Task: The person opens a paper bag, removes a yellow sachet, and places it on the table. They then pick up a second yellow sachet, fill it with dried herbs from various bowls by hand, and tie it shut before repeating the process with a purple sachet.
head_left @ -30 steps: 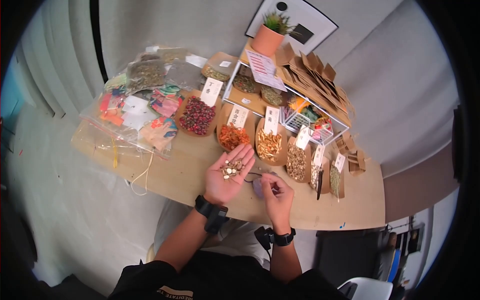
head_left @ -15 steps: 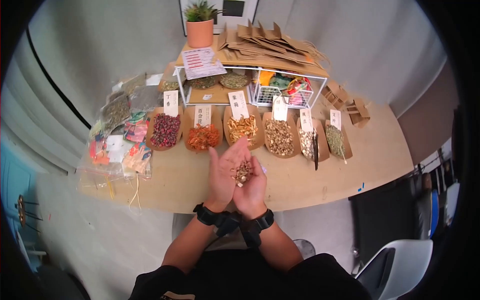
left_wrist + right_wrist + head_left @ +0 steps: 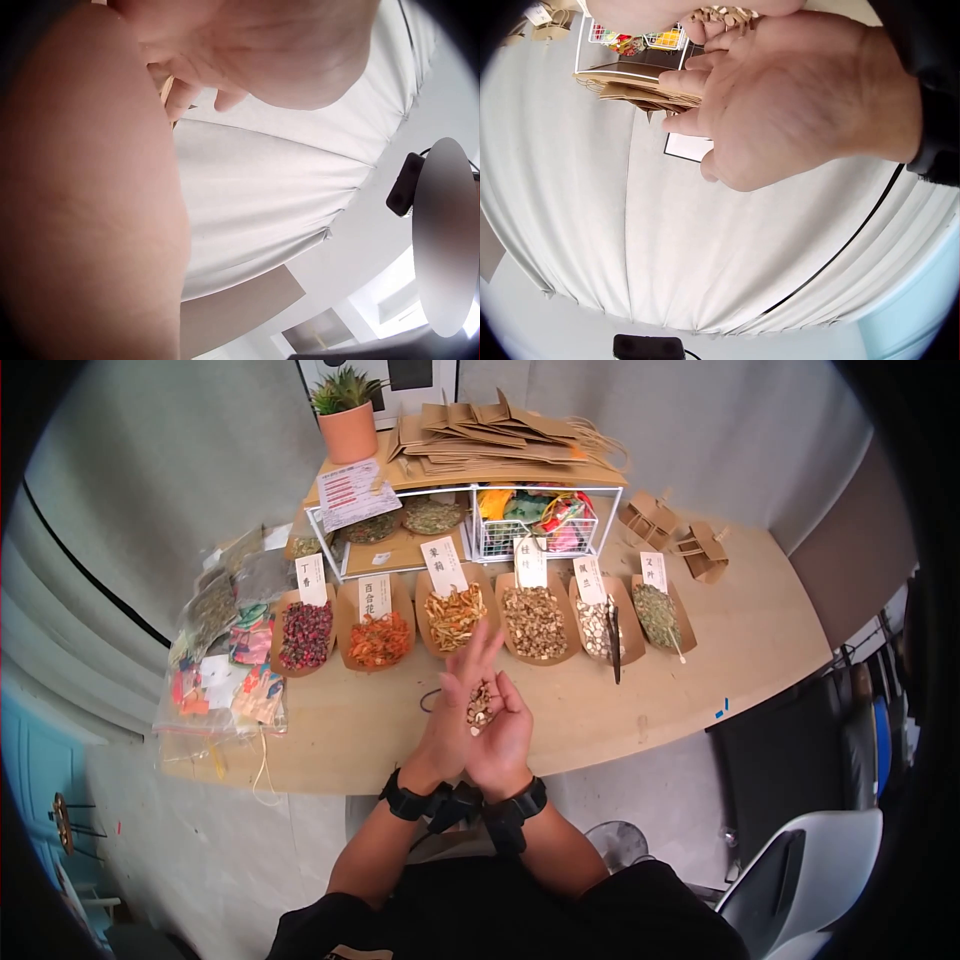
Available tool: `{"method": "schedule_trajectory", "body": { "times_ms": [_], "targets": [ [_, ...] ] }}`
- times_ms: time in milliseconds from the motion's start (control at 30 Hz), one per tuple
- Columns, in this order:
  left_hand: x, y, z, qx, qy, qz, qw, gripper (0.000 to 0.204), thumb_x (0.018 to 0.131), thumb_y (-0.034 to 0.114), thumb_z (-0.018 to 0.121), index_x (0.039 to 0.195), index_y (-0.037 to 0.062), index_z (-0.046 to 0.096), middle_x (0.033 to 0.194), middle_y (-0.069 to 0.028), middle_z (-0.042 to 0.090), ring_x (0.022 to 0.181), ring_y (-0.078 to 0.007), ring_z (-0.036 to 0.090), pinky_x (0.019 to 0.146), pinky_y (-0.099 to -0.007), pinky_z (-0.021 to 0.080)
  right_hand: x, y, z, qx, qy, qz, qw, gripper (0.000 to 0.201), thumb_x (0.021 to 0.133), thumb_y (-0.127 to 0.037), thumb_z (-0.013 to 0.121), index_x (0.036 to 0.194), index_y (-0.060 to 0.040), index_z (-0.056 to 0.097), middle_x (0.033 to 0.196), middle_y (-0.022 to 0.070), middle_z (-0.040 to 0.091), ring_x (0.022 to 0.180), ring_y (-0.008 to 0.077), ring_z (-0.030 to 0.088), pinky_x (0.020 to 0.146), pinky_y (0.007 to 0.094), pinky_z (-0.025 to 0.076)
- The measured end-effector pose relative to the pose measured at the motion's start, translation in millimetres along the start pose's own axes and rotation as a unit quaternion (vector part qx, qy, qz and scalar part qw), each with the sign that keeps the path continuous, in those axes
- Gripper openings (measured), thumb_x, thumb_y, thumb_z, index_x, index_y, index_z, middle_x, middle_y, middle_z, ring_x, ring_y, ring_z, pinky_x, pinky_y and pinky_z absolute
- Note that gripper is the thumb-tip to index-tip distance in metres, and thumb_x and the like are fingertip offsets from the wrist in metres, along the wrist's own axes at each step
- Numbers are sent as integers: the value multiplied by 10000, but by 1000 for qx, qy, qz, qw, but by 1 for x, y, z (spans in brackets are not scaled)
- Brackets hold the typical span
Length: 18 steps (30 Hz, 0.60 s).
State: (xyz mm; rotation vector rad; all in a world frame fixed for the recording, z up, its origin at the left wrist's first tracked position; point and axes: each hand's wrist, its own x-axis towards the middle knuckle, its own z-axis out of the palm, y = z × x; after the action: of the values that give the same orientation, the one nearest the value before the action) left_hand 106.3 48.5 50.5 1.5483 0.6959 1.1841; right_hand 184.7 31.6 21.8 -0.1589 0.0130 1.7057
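Note:
Both hands are together over the table's front part. My right hand (image 3: 503, 745) lies palm up and cupped, with small pale brown dried pieces (image 3: 479, 712) in its palm. My left hand (image 3: 447, 722) is tilted on edge against it, its fingers straight and pointing away from the body. In the right wrist view the dried pieces (image 3: 724, 15) show at the top, beside the left hand (image 3: 787, 112). A dark cord (image 3: 428, 701) loops on the table just left of the left hand. The right hand's fingers are mostly hidden behind the left hand.
Several labelled paper trays line the table, among them one of brown pieces (image 3: 535, 623), one of orange petals (image 3: 378, 639) and one with black tongs (image 3: 615, 645). Behind stand a white-framed shelf (image 3: 340, 555) and paper bags (image 3: 500, 440). Plastic bags (image 3: 215, 660) lie left.
The dried pieces have passed from the flat left palm into the right palm. The right hand has left a purple thing on the table and met the left, which has tilted. The head view has turned.

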Motion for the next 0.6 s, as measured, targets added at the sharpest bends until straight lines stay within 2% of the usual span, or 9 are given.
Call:
{"method": "schedule_trajectory", "body": {
  "times_ms": [67, 167, 233, 300, 367, 400, 467, 567, 600],
  "targets": [
    [0, 1, 3, -14, 23, 2, 1000, 872, 968, 669, 100, 1540, 11, 94, 1535, -206, 323, 1458, -275, 232, 1183, -379, 158, -1, -3, -1, 16, 13, 4, 1000, 462, 1039, -275, 303, 1404, -30, 446, 1386, 131, 535, 1280, 268, 503, 1077, 415, 391],
    [-2, 10, 3, -96, 95, -1, 991, 719, 1041, 485, 318, 1531, 10, 94, 1484, -215, 406, 1394, -274, 365, 1142, -375, 274, 0, -3, 3, 24, -11, 23, 999, 480, 1034, -274, 320, 1419, -8, 424, 1445, 133, 479, 1348, 245, 439, 1139, 396, 320],
    [0, 24, 1, -121, 179, 12, 976, 600, 1025, 327, 454, 1474, -11, 243, 1405, -183, 495, 1298, -243, 462, 1085, -349, 349, -1, -5, 5, 46, -2, 40, 998, 472, 1032, -260, 339, 1418, 0, 420, 1456, 136, 465, 1354, 241, 432, 1140, 390, 321],
    [-1, 26, -9, -53, 211, 32, 975, 465, 983, 198, 567, 1365, -15, 410, 1294, -147, 570, 1188, -219, 536, 1022, -332, 404, -3, -7, 10, 76, 12, 54, 996, 466, 1032, -247, 351, 1419, 5, 415, 1464, 138, 455, 1361, 239, 423, 1138, 385, 326],
    [-5, 21, -30, 109, 187, 59, 974, 314, 915, 97, 657, 1206, -4, 595, 1150, -106, 630, 1063, -202, 587, 955, -327, 439, -6, -9, 17, 114, 33, 64, 991, 462, 1032, -235, 358, 1422, 7, 410, 1468, 139, 450, 1370, 237, 411, 1131, 379, 335],
    [-6, 28, -35, 194, 136, 55, 970, 251, 885, 88, 675, 1118, 4, 633, 1080, -99, 617, 1002, -209, 582, 909, -331, 444, -5, -12, 13, 129, -9, 78, 989, 460, 1034, -233, 353, 1423, 6, 410, 1472, 138, 446, 1375, 239, 403, 1128, 379, 338],
    [-8, 48, -39, 358, 30, 43, 932, 126, 825, 68, 712, 941, 19, 707, 942, -84, 590, 881, -224, 572, 816, -338, 453, -4, -15, -1, 157, -92, 106, 978, 458, 1037, -230, 343, 1425, 5, 411, 1478, 135, 438, 1385, 241, 388, 1122, 378, 345],
    [-8, 54, -36, 376, 2, 49, 925, 127, 771, 51, 715, 897, 45, 723, 867, -96, 534, 815, -277, 533, 746, -361, 432, -10, -14, 16, 80, -28, 84, 993, 464, 1040, -244, 338, 1429, -3, 412, 1485, 127, 432, 1397, 244, 367, 1124, 375, 334],
    [-8, 54, -37, 383, -10, 48, 923, 128, 778, 58, 711, 904, 40, 721, 858, -98, 527, 822, -277, 531, 745, -363, 430, -9, -13, 16, 70, -30, 82, 994, 467, 1041, -249, 336, 1431, -4, 412, 1486, 126, 430, 1397, 243, 366, 1129, 373, 324]
  ]
}}
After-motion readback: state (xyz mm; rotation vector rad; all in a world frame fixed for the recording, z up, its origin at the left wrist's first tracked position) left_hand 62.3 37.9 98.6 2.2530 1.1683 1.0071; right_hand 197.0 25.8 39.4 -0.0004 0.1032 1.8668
